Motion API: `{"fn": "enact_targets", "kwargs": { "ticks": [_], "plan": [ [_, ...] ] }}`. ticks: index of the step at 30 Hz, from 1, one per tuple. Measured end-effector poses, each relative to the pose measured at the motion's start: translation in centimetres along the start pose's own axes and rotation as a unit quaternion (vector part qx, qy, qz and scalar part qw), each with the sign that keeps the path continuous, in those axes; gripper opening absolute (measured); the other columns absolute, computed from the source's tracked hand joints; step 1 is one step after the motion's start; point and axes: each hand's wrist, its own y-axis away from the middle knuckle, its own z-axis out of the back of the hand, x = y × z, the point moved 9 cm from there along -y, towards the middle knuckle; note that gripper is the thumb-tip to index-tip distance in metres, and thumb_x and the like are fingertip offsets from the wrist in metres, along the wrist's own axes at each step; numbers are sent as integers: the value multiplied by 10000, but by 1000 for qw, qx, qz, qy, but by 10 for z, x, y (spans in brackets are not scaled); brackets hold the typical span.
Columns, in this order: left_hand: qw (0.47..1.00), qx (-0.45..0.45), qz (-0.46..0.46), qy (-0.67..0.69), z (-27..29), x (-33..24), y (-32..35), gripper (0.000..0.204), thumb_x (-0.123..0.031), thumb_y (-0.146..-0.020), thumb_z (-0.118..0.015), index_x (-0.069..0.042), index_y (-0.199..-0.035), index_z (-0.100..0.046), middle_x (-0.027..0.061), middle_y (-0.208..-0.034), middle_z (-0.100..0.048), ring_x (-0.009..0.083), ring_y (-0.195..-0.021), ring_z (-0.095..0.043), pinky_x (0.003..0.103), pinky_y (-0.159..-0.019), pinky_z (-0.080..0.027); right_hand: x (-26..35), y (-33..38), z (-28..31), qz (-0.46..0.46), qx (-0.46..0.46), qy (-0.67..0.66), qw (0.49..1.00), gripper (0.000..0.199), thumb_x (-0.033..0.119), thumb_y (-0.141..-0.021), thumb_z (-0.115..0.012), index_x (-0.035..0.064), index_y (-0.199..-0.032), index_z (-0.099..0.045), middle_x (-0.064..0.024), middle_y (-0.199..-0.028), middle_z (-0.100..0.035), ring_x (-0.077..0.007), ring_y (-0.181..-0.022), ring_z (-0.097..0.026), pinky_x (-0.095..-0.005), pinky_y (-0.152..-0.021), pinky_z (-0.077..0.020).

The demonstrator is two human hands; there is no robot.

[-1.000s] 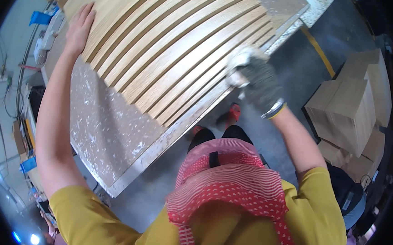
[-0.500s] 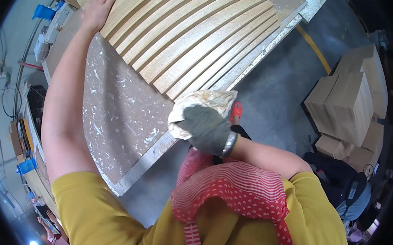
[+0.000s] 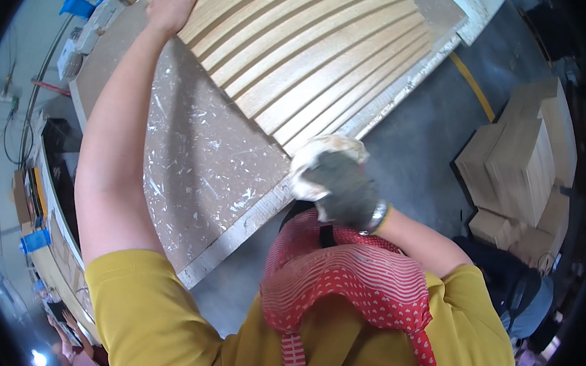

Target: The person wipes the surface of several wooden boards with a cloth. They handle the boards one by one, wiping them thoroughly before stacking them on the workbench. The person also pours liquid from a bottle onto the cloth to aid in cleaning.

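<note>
My bare left hand (image 3: 175,3) lies flat with fingers extended on the far left part of a row of pale wooden slats (image 3: 291,60). In a dark grey work glove, my right hand (image 3: 347,192) is wrapped round a bunched, off-white rag (image 3: 314,158). That rag is at the near corner of the slats, over the table's front edge; whether it touches the wood I cannot tell. The slats lie side by side on a worktable (image 3: 206,156) whose brown top is flecked with white.
Stacked brown cardboard boxes (image 3: 519,151) stand on the floor to the right, beyond a yellow floor line (image 3: 473,87). Another person in dark clothing (image 3: 503,283) is at the lower right. Cables and blue-wrapped items (image 3: 78,5) line the left side.
The view has shifted, so table and slats appear further right. My right hand has moved right with the rag, which looks more bunched. My left hand still rests on the slats.
</note>
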Motion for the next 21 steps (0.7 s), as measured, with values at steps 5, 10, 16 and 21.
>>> {"fn": "enact_targets", "kwargs": {
  "ticks": [5, 10, 16, 21],
  "plan": [
    [998, 41, 49, -1, 10, -36, 6, 552, -494, -949, -339, -178, -1396, -407, 114, -1453, -375, 306, -1338, -331, 460, -1093, -250, -16, -16, 28, -2, -105, 48, 993, 303, 180, -748, -674, 112, -1043, -658, -133, -1028, -624, -310, -941, -598, -429, -843, -460],
    [993, 65, 91, 29, 22, -40, 15, 569, -493, -948, -330, -158, -1404, -391, 139, -1471, -343, 298, -1370, -288, 541, -1096, -223, -141, 9, 40, -218, -224, -407, 858, 326, 154, -792, -618, 80, -1109, -621, -110, -1091, -631, -290, -991, -611, -378, -887, -485],
    [992, 72, 98, 27, 27, -48, 16, 565, -493, -941, -340, -162, -1393, -413, 129, -1465, -357, 299, -1365, -297, 545, -1090, -229, -144, 9, 95, -90, -297, -6, 951, 295, 43, -746, -609, 39, -1038, -650, -133, -1024, -634, -262, -955, -623, -394, -861, -498],
    [995, 52, 79, 9, 26, -36, 17, 551, -481, -946, -344, -160, -1388, -422, 129, -1456, -368, 299, -1357, -306, 507, -1092, -242, -61, -18, 16, 92, -61, 87, 990, 294, 174, -773, -669, 56, -1041, -650, -115, -1012, -651, -259, -920, -639, -393, -836, -500]
  ]
}}
